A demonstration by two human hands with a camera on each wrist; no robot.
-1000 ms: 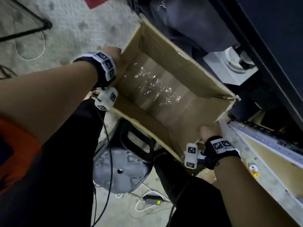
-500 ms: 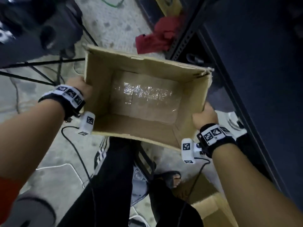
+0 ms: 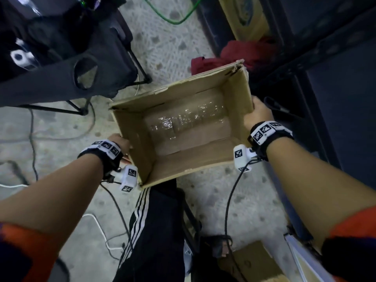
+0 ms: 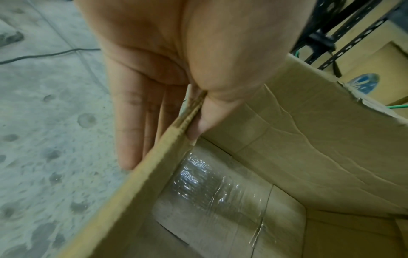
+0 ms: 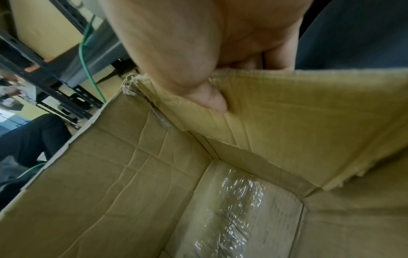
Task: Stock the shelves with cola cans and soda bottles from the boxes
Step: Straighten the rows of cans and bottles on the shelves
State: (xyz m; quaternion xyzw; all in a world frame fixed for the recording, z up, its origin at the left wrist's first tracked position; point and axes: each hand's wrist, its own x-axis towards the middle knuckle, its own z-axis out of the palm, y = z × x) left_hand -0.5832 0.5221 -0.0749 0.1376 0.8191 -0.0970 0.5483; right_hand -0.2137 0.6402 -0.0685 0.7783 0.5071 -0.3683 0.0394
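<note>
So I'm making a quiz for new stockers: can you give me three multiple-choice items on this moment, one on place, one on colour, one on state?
1. Where does the left hand hold the cardboard box?
A. its side wall
B. its underside
C. nowhere

2. What colour is the cloth on the floor beyond the box?
A. blue
B. red
C. white

3. What is inside the box?
A. cola cans
B. soda bottles
C. nothing, only clear tape on its bottom

Answers:
1 A, the left wrist view shows thumb inside and fingers outside the wall.
2 B, the head view shows it red.
3 C, all views show a bare bottom.
</note>
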